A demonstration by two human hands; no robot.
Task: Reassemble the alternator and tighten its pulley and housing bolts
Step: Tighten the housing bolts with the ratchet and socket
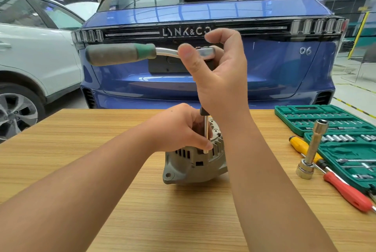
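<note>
Grey cast-aluminium alternator standing on the pale wood-grain table, directly under both hands, slotted housing up. Left hand wrapped over the top of it, fingers curled around the casing and the foot of the slim chrome extension bar, steadying both. Right hand up high, thumb and fingers pinching the chrome head of the ratchet wrench, with its grey-and-green rubber handle sticking out unsupported to the left of that hand. Socket end of the bar hidden behind the left fingers; seated on a housing bolt or not, cannot tell.

Risks from here, as judged. Long bar, tall stack, grip only at the head: any lean likely tips the socket off the bolt and rounds its corners. Handle swung hard from that height probably twists the alternator on the smooth table, since nothing but the left hand pins it. Left fingertips right beside the bar, so a slip could pinch them against the fins. Bolt started crooked and driven by ratchet could cross-thread the soft aluminium.

To the right of the right forearm: long chrome socket on a stubby base standing upright, a yellow-handled screwdriver and a red-handled screwdriver lying by the open green socket case. An elbow swing that way might knock the upright socket over.
</note>
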